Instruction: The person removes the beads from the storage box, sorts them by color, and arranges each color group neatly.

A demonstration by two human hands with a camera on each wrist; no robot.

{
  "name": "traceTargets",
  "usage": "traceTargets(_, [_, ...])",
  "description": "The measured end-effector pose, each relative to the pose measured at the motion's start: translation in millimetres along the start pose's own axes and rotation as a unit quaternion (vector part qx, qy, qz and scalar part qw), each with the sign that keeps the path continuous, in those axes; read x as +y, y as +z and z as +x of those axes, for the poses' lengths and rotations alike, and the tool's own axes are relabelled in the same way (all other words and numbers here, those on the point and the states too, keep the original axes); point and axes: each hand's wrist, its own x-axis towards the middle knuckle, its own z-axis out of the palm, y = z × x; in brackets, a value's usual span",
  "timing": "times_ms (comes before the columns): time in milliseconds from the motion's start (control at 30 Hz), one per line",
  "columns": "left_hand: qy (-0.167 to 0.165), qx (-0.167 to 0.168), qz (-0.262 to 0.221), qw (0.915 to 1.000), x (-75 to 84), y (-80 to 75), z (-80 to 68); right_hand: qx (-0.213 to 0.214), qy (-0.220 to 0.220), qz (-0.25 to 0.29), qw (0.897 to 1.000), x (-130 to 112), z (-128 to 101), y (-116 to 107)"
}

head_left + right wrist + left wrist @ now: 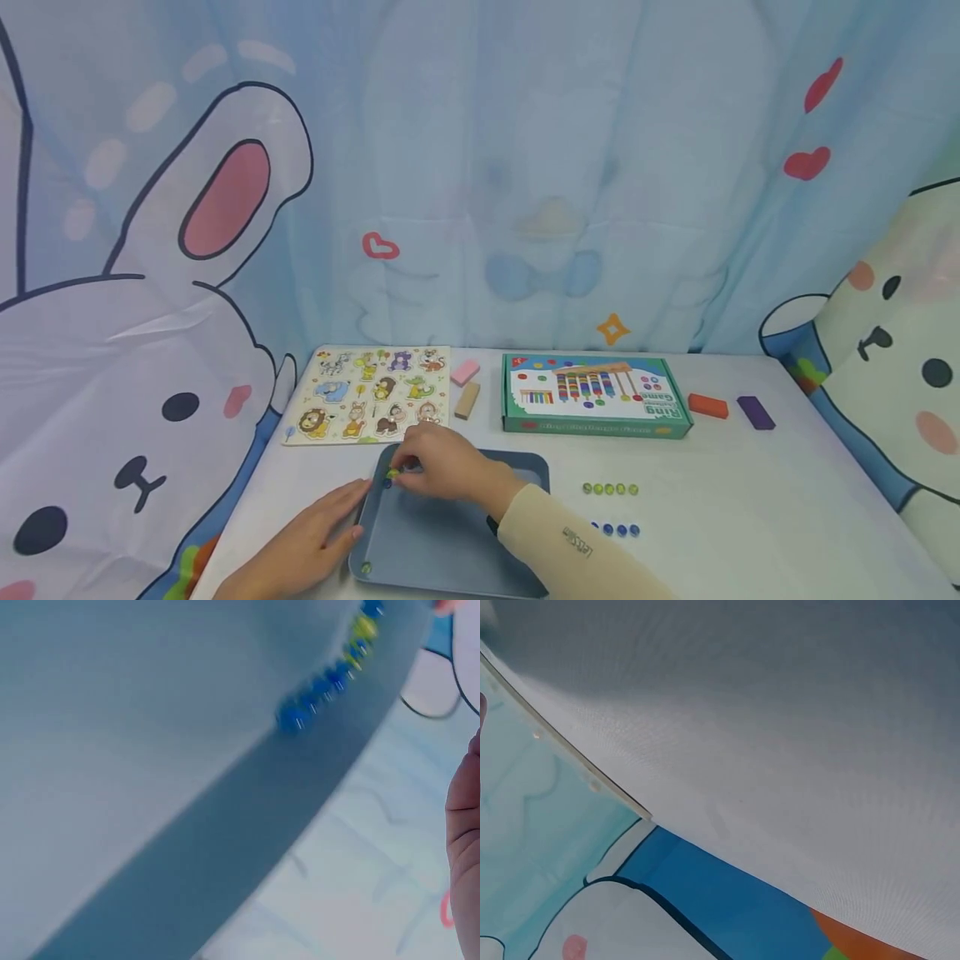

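A grey-blue tray [450, 542] lies on the table in front of the person. My right hand [442, 462] reaches over its far left corner, thumb and index finger pinching a yellow-green glass marble [393, 472]. A dark blue marble [387, 483] sits right by those fingertips. In the right wrist view, blue marbles [292, 718] and yellow-green marbles [365, 628] form a line along the tray's inner edge. With fingers extended, my left hand [311, 533] touches the tray's left rim. One greenish marble [366, 568] rests in the near left corner.
Right of the tray are a row of yellow-green marbles [610, 489] and a row of blue marbles [621, 530], the latter partly behind the sleeve. Farther back lie an animal puzzle board [367, 387], a ring game box [596, 396] and pink, tan, orange and purple blocks [755, 412].
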Motion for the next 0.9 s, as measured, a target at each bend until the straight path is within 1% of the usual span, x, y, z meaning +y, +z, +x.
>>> traceTargets(167, [0.002,0.005,0.004,1.0000,1.5,-0.3,-0.8,0.024,0.006,0.009,1.000,4,-15,-22])
traceTargets(300, [0.012,0.009,0.014,0.9998,1.3,0.8,-1.4,0.041,0.027,0.020,0.999,11,-33,-40])
traceTargets(467, [0.007,0.003,0.018,0.9998,1.6,-0.2,-0.2,0.073,0.069,0.023,0.995,26,-60,-59])
traceTargets(633, [0.008,-0.003,0.012,0.9999,1.7,-1.2,-0.2,0.113,0.085,0.022,0.990,43,-89,-74])
traceTargets(800, [0.015,0.001,0.017,0.9998,-0.2,0.0,-1.1,0.140,0.095,0.017,0.986,60,-118,-86])
traceTargets(900, [0.008,-0.001,0.016,0.9998,-1.9,0.8,-1.5,0.152,0.110,0.005,0.982,71,-137,-92])
